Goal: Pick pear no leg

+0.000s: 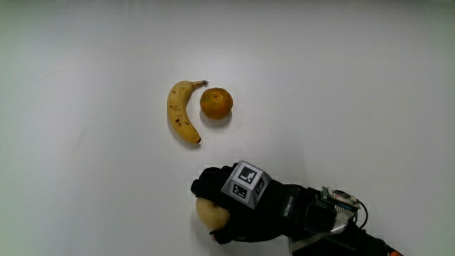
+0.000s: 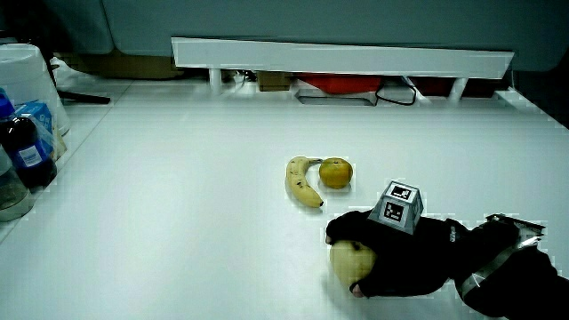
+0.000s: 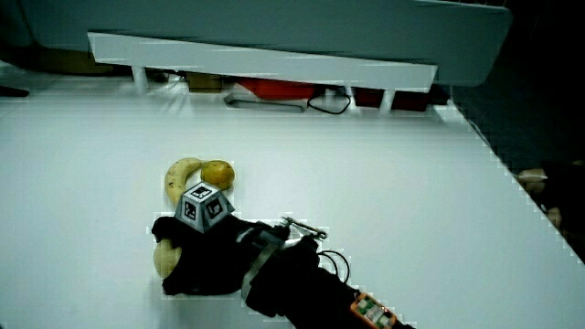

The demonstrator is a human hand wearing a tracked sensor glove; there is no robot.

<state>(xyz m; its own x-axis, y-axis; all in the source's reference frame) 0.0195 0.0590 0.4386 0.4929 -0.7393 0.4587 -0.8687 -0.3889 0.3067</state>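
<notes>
A pale yellow pear [image 1: 207, 212] lies on the white table, nearer to the person than the banana and the orange. The gloved hand [image 1: 231, 206] lies over it with its fingers curled around the fruit, so only part of the pear shows. In both side views the pear [image 2: 348, 262] [image 3: 165, 259] peeks out from under the hand [image 2: 382, 253] [image 3: 196, 256]. The patterned cube [image 1: 245, 183] sits on the back of the hand.
A spotted banana [image 1: 180, 112] and an orange [image 1: 215, 103] lie side by side, farther from the person than the hand. Bottles and a container [image 2: 27, 124] stand at the table's edge in a side view. A low white partition [image 2: 342, 55] runs along the table's end.
</notes>
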